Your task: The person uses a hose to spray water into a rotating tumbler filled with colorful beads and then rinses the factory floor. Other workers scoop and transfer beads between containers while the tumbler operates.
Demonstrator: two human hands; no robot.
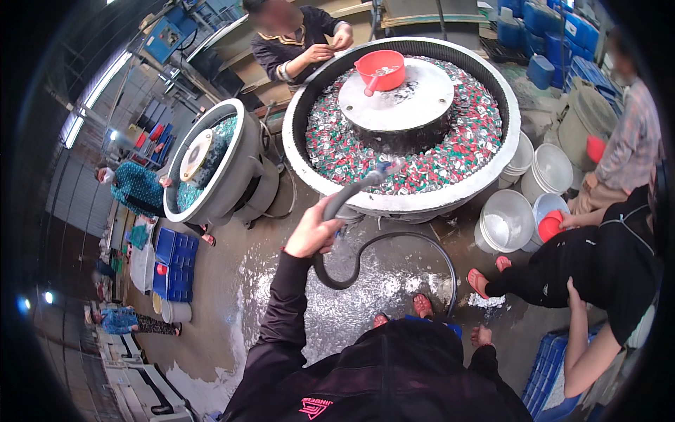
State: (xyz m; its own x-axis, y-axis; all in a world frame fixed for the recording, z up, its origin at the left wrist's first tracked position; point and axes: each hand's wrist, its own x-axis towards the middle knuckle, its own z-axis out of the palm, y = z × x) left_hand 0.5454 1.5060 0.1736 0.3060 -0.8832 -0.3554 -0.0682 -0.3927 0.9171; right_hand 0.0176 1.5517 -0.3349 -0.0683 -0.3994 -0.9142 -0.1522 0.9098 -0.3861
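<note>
Clock: All hours are read from the left hand [311,231].
Hose: The dark hose [351,190] is held up with its free end over the near part of the tub [422,203], at 2 o'clock; the rest is looped below the hand and laid along the floor [246,274] toward 4 o'clock.
Hands: The hose is wrapped by the curled left fingers; the right hand [481,336] is lowered at 4 o'clock, and whether anything is pinched by it cannot be told.
Handling: The hose is judged bendy but springy, not fragile, fairly heavy along its trailing length, and slippery if wet.
Hold: A full grip is best taken just behind the free end, so that the tip can be steered without being dragged by the loop.
Tub: Small red, green and clear pieces [478,148] are spread around the hub [423,84], on which a red bowl [392,81] is set at 1 o'clock.
Obstacles: The tip's path is limited by the raised rim and the hub; the trailing hose is laid near a foot [422,305].
Around: Pale buckets [496,235] are grouped at 3 o'clock, and a smaller tub [242,151] is placed at 10.
</note>
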